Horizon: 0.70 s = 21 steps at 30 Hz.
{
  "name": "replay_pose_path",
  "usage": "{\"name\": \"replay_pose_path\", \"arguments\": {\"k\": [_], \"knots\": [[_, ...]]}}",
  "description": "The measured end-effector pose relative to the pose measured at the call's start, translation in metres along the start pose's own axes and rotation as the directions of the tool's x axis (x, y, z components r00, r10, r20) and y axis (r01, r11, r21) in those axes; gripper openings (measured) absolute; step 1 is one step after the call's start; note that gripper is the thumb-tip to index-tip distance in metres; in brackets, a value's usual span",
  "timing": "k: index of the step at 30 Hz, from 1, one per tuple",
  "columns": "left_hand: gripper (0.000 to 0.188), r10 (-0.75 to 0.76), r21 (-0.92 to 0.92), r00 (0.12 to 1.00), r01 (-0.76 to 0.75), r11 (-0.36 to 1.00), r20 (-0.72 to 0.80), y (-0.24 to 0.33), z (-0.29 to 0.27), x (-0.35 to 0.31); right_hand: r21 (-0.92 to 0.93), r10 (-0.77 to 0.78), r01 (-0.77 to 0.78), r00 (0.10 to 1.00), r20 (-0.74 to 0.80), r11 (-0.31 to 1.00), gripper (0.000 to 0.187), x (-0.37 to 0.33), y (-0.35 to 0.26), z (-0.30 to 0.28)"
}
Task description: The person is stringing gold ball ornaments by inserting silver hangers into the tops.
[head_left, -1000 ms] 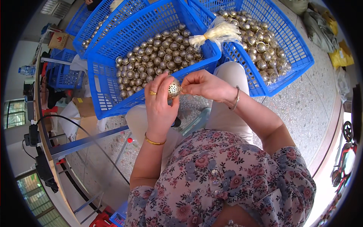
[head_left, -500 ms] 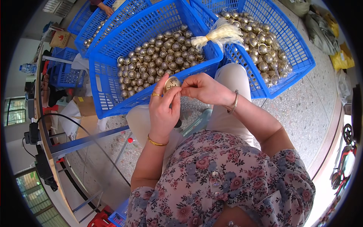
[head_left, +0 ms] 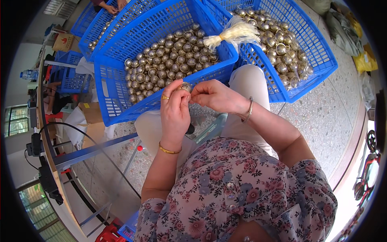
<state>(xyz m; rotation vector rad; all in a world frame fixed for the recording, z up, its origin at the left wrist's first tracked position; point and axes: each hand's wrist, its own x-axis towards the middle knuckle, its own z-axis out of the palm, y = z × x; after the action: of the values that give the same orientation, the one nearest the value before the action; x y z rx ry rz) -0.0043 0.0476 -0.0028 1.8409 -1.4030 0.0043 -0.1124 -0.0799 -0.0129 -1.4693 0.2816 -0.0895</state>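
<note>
Speckled floor (head_left: 318, 117) spreads across the right of the frame. Two blue baskets (head_left: 109, 97) of metal balls (head_left: 179, 60) fill the upper middle and upper right, presumably placed for easy reach; pale strips (head_left: 238, 34) lie across their rims. At upper centre, the left hand (head_left: 175, 111) closes its fingers around one ball (head_left: 185, 86), seemingly steadying it, while the right hand (head_left: 217, 96) pinches at its side, contents hidden.

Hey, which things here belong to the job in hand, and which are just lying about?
Seemingly in the job:
Metal ball, in the left hand; right hand pinching beside it
Blue basket of balls at the knees
Right-hand blue basket, also with balls
Pale strand bundle

Apparently lying about:
Plastic bottle
Cardboard box
Yellow bag
</note>
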Motion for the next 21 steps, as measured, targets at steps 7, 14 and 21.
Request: {"name": "replay_pose_path", "arguments": {"k": [7,14,21], "knots": [[0.008,-0.107,-0.233,0.994,0.112,0.966,0.033,0.0000,-0.0028,-0.0028,0.073,0.099,-0.097,0.995,-0.021,0.993,0.015,-0.0012,-0.0023,-0.0034],[0.010,0.023,-0.108,1.000,-0.022,0.994,0.003,-0.0009,-0.0017,-0.0002,-0.021,0.067,-0.068,0.997,-0.040,0.997,0.013,-0.0005,-0.0015,-0.0056],[0.008,0.057,0.015,0.998,-0.058,0.998,0.022,-0.0054,0.0004,-0.0024,-0.066,0.016,-0.022,0.995,-0.095,0.998,0.013,0.0013,-0.0029,-0.0016]]}}
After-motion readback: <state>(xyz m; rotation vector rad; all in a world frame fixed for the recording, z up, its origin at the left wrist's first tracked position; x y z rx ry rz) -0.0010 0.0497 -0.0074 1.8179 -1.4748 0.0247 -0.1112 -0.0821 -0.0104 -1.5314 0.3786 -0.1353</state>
